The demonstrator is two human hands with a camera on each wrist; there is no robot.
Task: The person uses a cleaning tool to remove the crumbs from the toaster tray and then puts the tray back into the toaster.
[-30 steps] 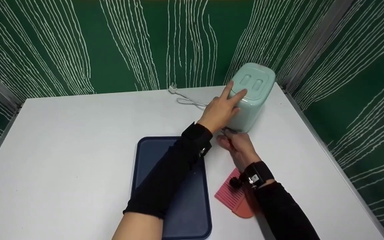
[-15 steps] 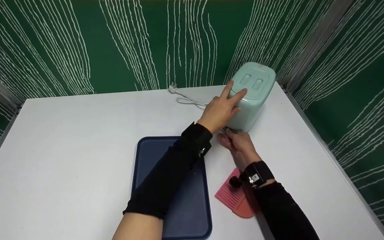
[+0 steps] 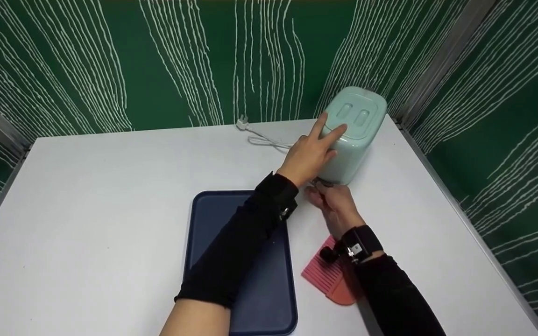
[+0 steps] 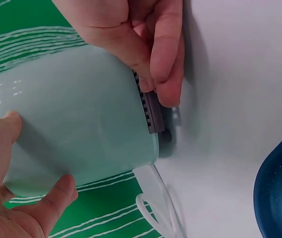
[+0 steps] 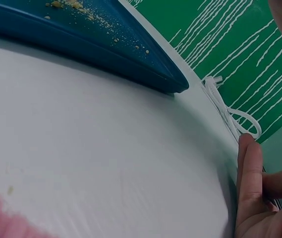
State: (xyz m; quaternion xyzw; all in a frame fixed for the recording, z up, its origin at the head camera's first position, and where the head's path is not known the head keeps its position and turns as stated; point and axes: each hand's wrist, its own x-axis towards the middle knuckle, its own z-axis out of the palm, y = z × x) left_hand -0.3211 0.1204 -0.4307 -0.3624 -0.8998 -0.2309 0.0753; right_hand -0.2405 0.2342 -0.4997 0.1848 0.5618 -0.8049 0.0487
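A mint-green toaster [image 3: 346,161] stands at the back right of the white table, its lid marked by two oblong dents. My left hand [image 3: 307,156] rests on it, fingers straight and spread, two of them on the lid and the thumb along the side. At the toaster's lower near end my right hand [image 3: 340,205] pinches the edge of a dark crumb tray [image 4: 154,116], which shows best in the left wrist view. How far this tray sticks out is hidden behind the fingers.
A navy blue tray [image 3: 264,289] lies under my left forearm, with yellowish crumbs [image 5: 93,20] on it in the right wrist view. A pink-and-orange brush [image 3: 320,270] lies under my right wrist. A white cord with a plug [image 3: 242,123] lies by the green wall.
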